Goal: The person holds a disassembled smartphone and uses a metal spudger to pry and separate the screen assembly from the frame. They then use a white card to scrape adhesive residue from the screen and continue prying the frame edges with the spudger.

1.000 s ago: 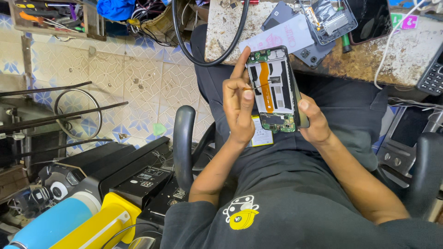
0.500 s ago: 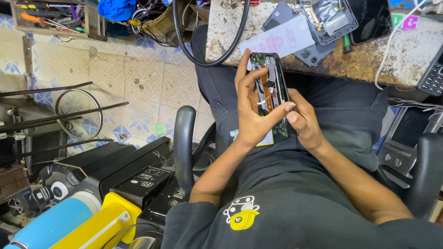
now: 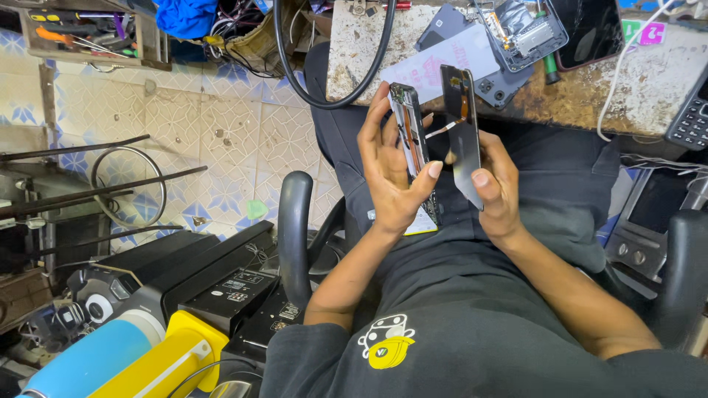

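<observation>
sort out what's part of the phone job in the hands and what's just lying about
In hand:
left hand holding the opened phone body
right hand holding the dark screen panel
thin ribbon cable between them

Lying about:
another dismantled phone on the worn bench
black cable loop
blue and yellow cylinders

The left hand (image 3: 391, 173) holds the phone frame (image 3: 410, 140) on edge above the lap; just right of it, the right hand (image 3: 495, 188) holds the screen panel (image 3: 462, 129), a thin ribbon apparently joining the two. Beyond them lies the desk (image 3: 590, 96), carrying an opened phone (image 3: 522, 31) and a cable loop (image 3: 335, 70) hanging over its left edge. A chair armrest (image 3: 295, 228) stands left of the lap.
</observation>
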